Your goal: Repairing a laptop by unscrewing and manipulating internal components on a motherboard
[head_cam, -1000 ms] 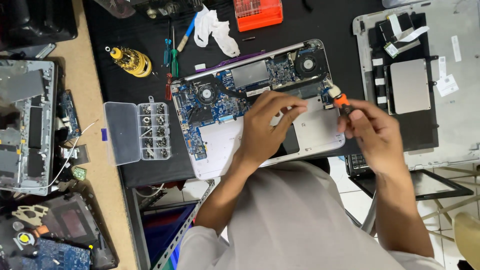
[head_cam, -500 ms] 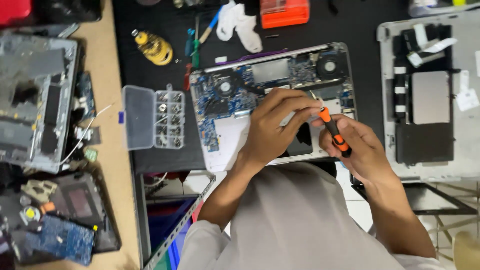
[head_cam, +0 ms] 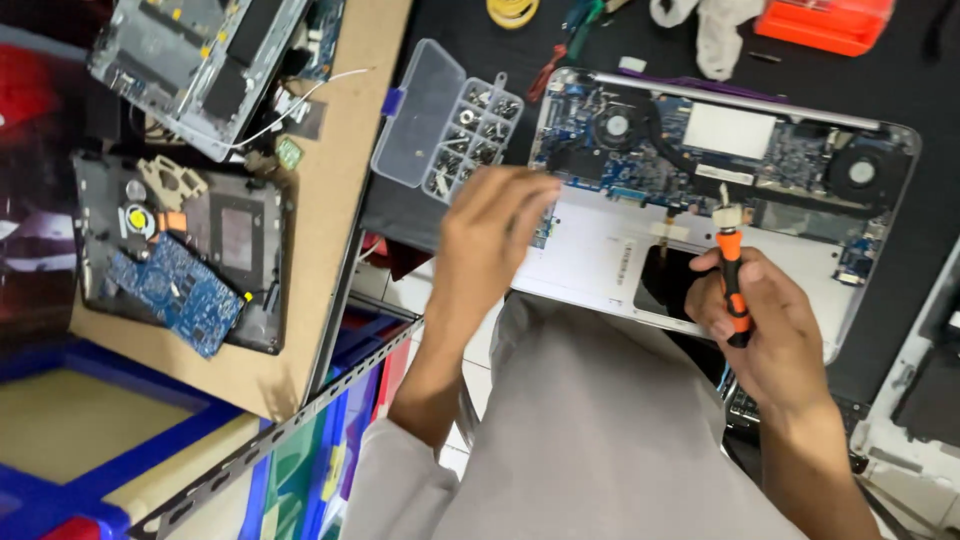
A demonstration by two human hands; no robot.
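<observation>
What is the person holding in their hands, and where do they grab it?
The right hand grips an orange-and-black screwdriver around its handle. The left hand holds nothing, hovering over the opened laptop.

The opened laptop (head_cam: 600,270) fills the middle of the black desk (head_cam: 480,30), and its pale lower panel between the left hand (head_cam: 495,235) and the right hand (head_cam: 770,330) lies bare, so a hand can cross there. The screwdriver (head_cam: 732,280) stands in that gap on the right. To the left, the clear screw box (head_cam: 445,125) with its lid flung open blocks the desk edge. Rags (head_cam: 705,35) and an orange case (head_cam: 825,20) crowd the far side.
</observation>
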